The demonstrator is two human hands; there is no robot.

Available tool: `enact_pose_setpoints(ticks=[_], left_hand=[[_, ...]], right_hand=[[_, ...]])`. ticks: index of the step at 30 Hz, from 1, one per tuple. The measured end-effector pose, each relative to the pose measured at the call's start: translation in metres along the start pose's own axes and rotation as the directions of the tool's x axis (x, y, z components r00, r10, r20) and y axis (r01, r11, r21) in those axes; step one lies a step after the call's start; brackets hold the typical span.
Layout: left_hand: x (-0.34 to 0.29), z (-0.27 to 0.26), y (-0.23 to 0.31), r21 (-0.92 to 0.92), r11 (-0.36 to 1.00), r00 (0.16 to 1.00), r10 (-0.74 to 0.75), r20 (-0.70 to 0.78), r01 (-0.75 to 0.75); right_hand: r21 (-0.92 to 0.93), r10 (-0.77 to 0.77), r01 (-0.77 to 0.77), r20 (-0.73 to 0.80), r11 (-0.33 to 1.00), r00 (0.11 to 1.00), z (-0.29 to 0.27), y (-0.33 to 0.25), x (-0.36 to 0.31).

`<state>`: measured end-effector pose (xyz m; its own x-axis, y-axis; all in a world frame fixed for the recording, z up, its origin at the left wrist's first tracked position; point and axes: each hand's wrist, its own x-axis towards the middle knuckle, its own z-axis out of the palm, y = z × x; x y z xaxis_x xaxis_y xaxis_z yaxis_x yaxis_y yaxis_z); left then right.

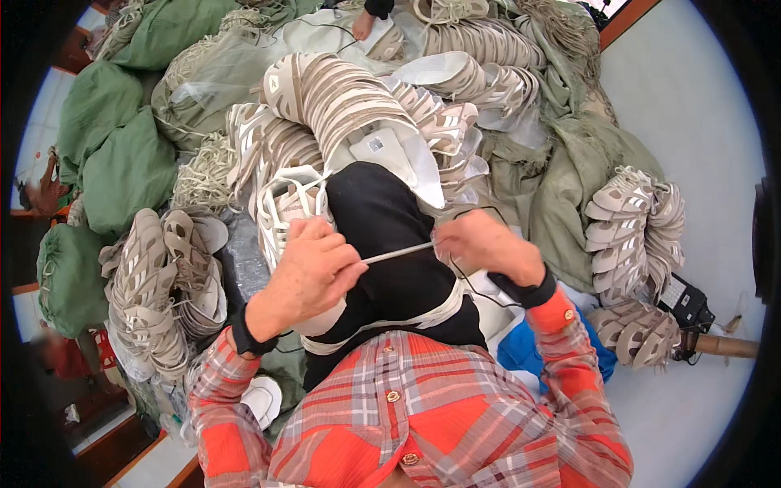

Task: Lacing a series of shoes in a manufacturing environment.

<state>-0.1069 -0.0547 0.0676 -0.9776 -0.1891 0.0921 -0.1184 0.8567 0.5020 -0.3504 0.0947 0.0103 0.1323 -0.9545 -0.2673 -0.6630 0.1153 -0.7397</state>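
A pale shoelace (397, 253) is pulled taut between my two hands, above my black-trousered lap. My left hand (311, 267) pinches one end of it, fingers closed. My right hand (486, 242) grips the other end, its fingers curled and a little blurred. Just beyond my left hand, a beige and white shoe upper (286, 213) with white laces threaded through it leans against my leg. A thin black cord (476, 286) runs by my right hand. Bands circle both of my wrists.
A curved stack of nested shoe uppers (342, 102) lies ahead of my knees. More bundles stand left (145, 297) and right (630, 236). Green sacks (122, 167) and a bunch of loose laces (205, 172) lie at left. Another person's hand (363, 26) shows at the far edge.
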Motion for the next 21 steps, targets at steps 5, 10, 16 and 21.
enact_pose_setpoints(ticks=[5,10,16,21], left_hand=[[-0.011,0.003,-0.004,0.206,0.979,1.000,0.002,-0.027,0.004],[-0.007,0.015,-0.007,0.234,0.968,0.994,0.070,0.084,-0.088],[0.005,-0.025,-0.064,0.240,0.969,0.996,0.073,-0.045,-0.060],[0.015,-0.042,-0.081,0.318,0.936,0.975,0.090,0.205,-0.153]], right_hand=[[0.204,0.328,-0.262,-0.464,0.943,0.823,0.011,0.108,-0.038],[0.794,0.724,0.604,-0.453,0.063,0.520,0.029,0.120,-0.041],[0.921,0.386,0.389,-0.353,-0.019,0.852,0.009,0.025,-0.052],[0.901,0.212,-0.043,-0.055,0.432,0.976,-0.007,-0.037,-0.028]])
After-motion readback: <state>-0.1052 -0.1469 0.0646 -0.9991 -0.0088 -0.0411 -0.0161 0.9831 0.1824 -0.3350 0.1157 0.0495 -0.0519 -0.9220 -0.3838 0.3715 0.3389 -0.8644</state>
